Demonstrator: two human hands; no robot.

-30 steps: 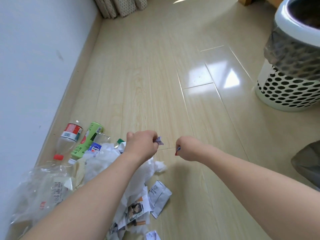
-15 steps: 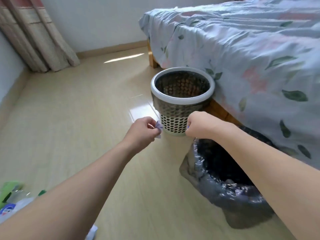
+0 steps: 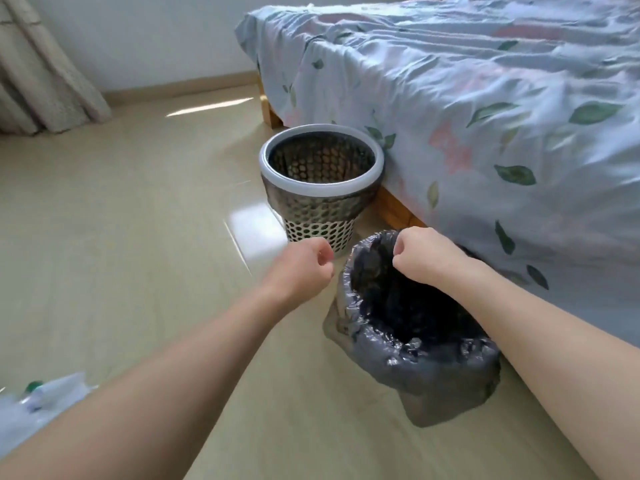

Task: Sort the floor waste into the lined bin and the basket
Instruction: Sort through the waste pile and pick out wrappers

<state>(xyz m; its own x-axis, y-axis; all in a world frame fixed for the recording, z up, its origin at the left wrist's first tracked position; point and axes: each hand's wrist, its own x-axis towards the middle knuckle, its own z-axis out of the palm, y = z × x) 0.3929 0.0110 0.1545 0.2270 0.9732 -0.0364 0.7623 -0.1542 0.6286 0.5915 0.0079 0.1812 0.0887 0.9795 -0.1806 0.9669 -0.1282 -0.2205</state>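
I see my right hand (image 3: 420,256) curled over the far rim of the black-bagged bin (image 3: 429,355); my left hand (image 3: 304,268) is curled just left of it. I cannot tell what either holds. The white perforated plastic basket (image 3: 320,202) stands just beyond both, against the bed (image 3: 485,98).

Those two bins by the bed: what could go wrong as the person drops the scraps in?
1. The left hand is beside the black bag bin, not over its mouth, so anything let go now would probably land on the floor.
2. The bag's rim is crumpled and sagging inward, so a light scrap might catch on it.
3. The white basket stands right behind, so a scrap could easily go into the wrong one.
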